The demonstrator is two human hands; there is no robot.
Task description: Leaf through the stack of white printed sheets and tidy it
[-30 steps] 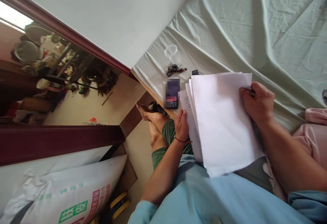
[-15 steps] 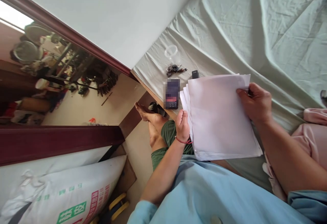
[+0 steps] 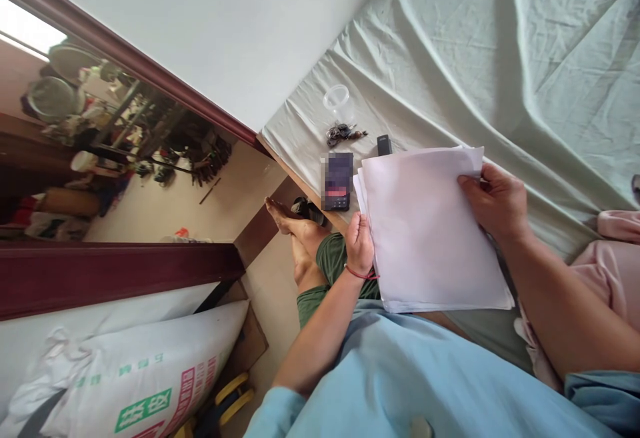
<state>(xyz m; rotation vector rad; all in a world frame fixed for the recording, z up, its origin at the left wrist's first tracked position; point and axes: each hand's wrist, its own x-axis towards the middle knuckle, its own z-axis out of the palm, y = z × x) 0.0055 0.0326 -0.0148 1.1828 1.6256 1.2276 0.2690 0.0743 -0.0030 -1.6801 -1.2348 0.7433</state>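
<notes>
A stack of white paper sheets [image 3: 430,231] lies over my lap, tilted, its top face blank. My right hand [image 3: 495,198] pinches the upper right corner, thumb on top and fingers behind. At the stack's left edge, my left hand [image 3: 360,245] is closed along the sheets, its fingers bent and partly hidden behind the paper. A red string bracelet [image 3: 361,274] circles the left wrist. Just beyond the stack, a phone [image 3: 338,181] with a blurred screen and a small black device [image 3: 384,145] rest on the bed.
A bunch of keys [image 3: 343,133] and a clear plastic cup [image 3: 336,99] sit on the bed's pale green sheet [image 3: 450,58]. Pink fabric [image 3: 610,271] lies at right. On the left stand a white printed sack [image 3: 145,371] and a dark red door frame [image 3: 120,278].
My right hand has shifted slightly left with the upper corner of the stack. The sheets fanned at the left edge now sit closer together.
</notes>
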